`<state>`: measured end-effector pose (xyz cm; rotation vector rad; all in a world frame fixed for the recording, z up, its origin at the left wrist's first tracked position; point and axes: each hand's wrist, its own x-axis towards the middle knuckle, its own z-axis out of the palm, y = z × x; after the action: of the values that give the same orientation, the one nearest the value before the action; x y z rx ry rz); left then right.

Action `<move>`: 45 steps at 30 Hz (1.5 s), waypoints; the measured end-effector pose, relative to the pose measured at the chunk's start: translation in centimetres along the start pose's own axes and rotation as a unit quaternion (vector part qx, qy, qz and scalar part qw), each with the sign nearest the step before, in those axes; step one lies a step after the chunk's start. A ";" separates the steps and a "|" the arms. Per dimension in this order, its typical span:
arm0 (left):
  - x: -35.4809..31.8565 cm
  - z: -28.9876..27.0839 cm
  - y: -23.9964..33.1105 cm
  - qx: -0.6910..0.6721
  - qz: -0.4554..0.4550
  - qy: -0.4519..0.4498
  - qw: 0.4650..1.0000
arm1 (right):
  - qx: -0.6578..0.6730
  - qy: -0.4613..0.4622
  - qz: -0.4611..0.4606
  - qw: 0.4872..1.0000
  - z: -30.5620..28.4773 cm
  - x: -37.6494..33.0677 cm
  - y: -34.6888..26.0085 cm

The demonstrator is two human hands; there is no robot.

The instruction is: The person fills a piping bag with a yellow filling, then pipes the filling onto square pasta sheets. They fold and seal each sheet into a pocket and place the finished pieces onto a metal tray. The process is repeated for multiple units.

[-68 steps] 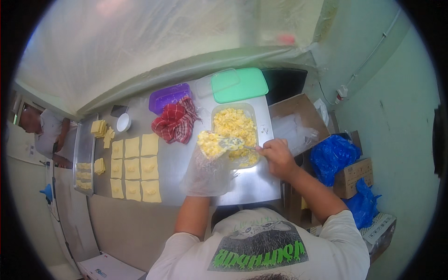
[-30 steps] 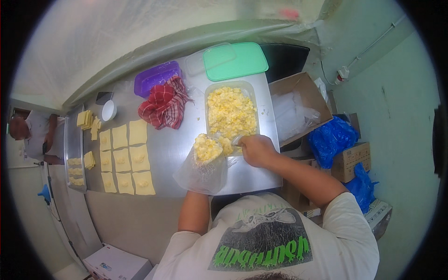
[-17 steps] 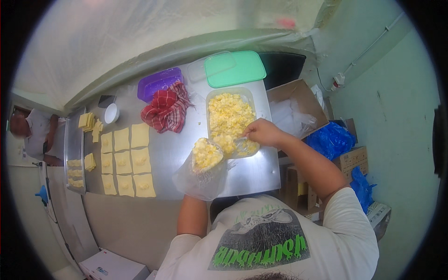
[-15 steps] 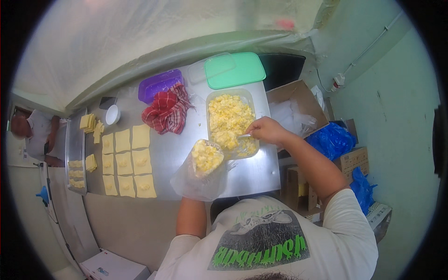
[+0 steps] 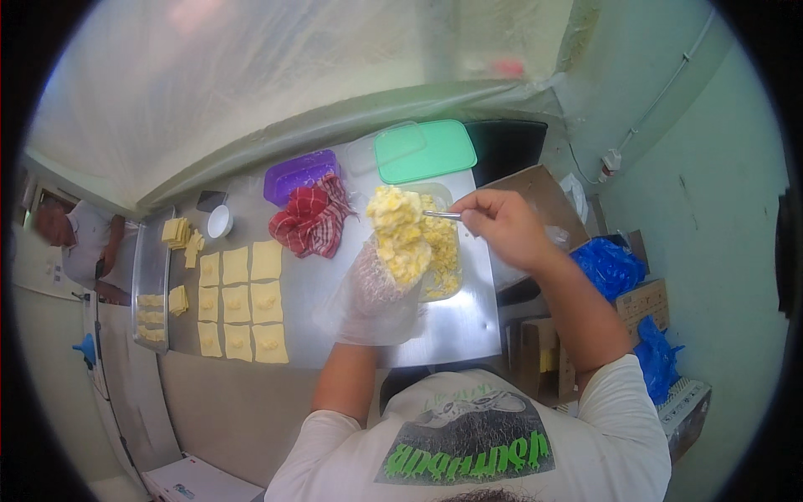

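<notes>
My right hand (image 5: pixel 506 227) pinches a metal spoon (image 5: pixel 445 215) by its handle. A big lump of yellow-and-white chunky filling (image 5: pixel 395 209) sits on the spoon, over the mouth of a clear plastic bag (image 5: pixel 386 320). My left hand (image 5: pixel 368 289) holds this bag from below, its fingers blurred behind the plastic. More filling (image 5: pixel 406 261) bulges at the bag's mouth. Just behind stands a clear tub (image 5: pixel 454 294) with the same filling, partly hidden by the bag and my right hand. Flat dough squares (image 5: pixel 236 303) lie in rows to the left, several with filling on them.
A red checked cloth (image 5: pixel 314 219), a purple container (image 5: pixel 299 177) and a green lid (image 5: pixel 425 152) lie toward the back. Further left are a white bowl (image 5: pixel 220 222), stacked dough pieces (image 5: pixel 176 233) and a metal tray (image 5: pixel 152 276). Another person (image 5: pixel 88 243) stands at far left.
My right hand has lifted the spoon out of the tub and brought a heap of filling left, over the bag. The bag, in my left hand, is tilted more toward the spoon.
</notes>
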<state>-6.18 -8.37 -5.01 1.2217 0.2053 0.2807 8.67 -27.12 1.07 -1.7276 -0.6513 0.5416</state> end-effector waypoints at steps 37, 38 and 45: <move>3.1 -4.0 -3.8 -0.305 -0.078 0.001 0.949 | 0.343 -0.035 0.063 0.937 5.2 -3.3 4.8; 3.0 -3.8 -3.5 -0.293 -0.089 0.019 0.952 | 0.343 -0.036 0.063 0.936 5.8 -3.5 5.3; 2.9 -3.6 -2.8 -0.514 -0.137 -0.049 0.845 | 0.254 0.064 0.044 0.964 6.5 -6.1 8.0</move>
<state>-4.19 -5.13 -8.86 0.1230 0.1043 0.0438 1.08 -28.16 -8.14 -1.2962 -0.3068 0.5943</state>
